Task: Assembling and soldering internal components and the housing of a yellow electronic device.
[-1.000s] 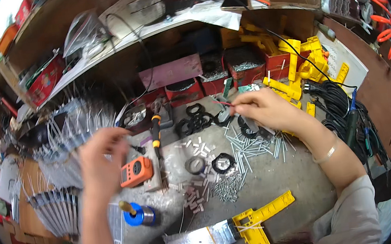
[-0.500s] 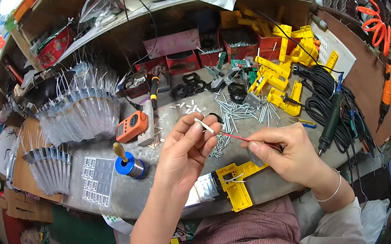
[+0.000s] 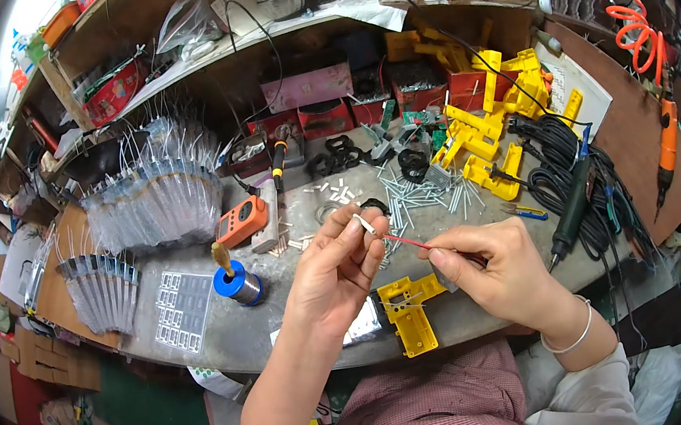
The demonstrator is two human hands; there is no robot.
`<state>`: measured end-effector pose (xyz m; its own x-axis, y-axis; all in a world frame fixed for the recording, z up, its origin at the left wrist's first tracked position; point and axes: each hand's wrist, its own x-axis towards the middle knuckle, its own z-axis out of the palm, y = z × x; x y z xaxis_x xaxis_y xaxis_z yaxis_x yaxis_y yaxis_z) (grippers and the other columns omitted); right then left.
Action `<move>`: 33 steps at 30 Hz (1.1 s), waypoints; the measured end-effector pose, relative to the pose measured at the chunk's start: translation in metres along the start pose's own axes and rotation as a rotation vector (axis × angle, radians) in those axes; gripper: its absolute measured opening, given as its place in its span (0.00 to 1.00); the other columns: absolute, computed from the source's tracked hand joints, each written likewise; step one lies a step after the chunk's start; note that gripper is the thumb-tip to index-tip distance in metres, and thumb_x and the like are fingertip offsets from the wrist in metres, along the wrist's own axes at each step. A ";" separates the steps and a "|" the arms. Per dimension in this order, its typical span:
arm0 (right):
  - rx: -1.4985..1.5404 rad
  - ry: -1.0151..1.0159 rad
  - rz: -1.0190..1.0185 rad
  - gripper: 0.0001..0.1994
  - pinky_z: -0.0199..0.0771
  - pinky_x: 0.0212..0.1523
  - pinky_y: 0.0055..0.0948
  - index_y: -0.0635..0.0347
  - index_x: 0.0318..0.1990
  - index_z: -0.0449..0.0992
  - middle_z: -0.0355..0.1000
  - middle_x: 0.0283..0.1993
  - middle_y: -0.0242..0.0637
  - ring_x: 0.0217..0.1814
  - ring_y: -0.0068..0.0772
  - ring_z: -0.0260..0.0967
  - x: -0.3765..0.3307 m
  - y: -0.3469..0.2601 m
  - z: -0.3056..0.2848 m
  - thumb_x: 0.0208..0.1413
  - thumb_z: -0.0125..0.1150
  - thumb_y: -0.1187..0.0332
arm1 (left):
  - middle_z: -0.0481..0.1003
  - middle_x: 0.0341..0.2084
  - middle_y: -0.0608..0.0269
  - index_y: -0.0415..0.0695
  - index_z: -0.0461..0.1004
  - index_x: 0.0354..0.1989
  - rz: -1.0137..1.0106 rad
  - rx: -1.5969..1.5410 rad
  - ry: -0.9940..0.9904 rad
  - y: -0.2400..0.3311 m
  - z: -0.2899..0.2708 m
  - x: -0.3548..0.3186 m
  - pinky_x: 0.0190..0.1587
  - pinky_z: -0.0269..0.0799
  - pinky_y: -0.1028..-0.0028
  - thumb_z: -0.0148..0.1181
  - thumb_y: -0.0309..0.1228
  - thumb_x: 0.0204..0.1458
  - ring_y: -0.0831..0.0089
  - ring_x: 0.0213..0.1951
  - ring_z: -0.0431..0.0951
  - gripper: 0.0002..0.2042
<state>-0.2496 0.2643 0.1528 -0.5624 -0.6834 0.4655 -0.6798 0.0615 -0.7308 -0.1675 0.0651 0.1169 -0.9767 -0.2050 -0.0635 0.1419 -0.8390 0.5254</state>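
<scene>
My left hand is closed, pinching a short white tube between thumb and fingers. Between thumb and forefinger my right hand grips a thin red wire, whose far end reaches the fingers of my left hand. Whether the wire touches the tube I cannot tell. Below both hands lies an open yellow plastic housing with thin pale wires across it, near the front edge of the bench. Next to it is a shiny silver piece, partly hidden by my left forearm.
Left stand a solder spool, an orange meter and bundled wrapped parts. Metal pins, black rings and yellow housings lie farther back. At right are black cables, a green-handled tool and an orange screwdriver.
The view has shifted slightly, so the bench's left side shows farther right. The wire and tube stay in my hands, which have moved only a little.
</scene>
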 end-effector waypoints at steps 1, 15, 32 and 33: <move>-0.012 0.001 -0.013 0.07 0.65 0.21 0.30 0.62 0.36 0.81 0.71 0.21 0.41 0.17 0.33 0.68 0.000 -0.001 0.000 0.57 0.61 0.68 | 0.77 0.45 0.57 0.42 0.70 0.50 -0.003 -0.025 0.008 -0.002 -0.001 0.000 0.47 0.82 0.74 0.56 0.23 0.60 0.68 0.48 0.80 0.11; -0.146 0.044 -0.070 0.07 0.66 0.21 0.35 0.59 0.34 0.80 0.71 0.19 0.42 0.18 0.41 0.71 -0.004 -0.007 0.002 0.56 0.61 0.66 | 0.77 0.45 0.51 0.40 0.64 0.52 0.283 0.223 0.048 -0.013 0.015 -0.014 0.45 0.81 0.72 0.59 0.24 0.58 0.63 0.47 0.81 0.15; -0.060 -0.051 0.133 0.07 0.66 0.24 0.25 0.59 0.37 0.83 0.73 0.20 0.33 0.19 0.27 0.67 -0.007 -0.009 0.003 0.56 0.63 0.67 | 0.79 0.41 0.52 0.39 0.63 0.55 0.450 0.295 0.128 -0.029 0.021 -0.017 0.45 0.80 0.73 0.62 0.22 0.56 0.64 0.45 0.81 0.20; -0.061 -0.049 0.134 0.07 0.66 0.24 0.25 0.59 0.37 0.83 0.73 0.20 0.33 0.19 0.27 0.67 -0.006 -0.007 0.001 0.56 0.63 0.67 | 0.78 0.42 0.52 0.40 0.63 0.55 0.454 0.265 0.124 -0.030 0.022 -0.017 0.45 0.80 0.72 0.61 0.22 0.56 0.64 0.46 0.81 0.20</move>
<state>-0.2408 0.2669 0.1548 -0.6274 -0.7004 0.3403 -0.6284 0.1974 -0.7524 -0.1588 0.1048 0.1209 -0.7978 -0.5890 0.1289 0.4846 -0.4991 0.7184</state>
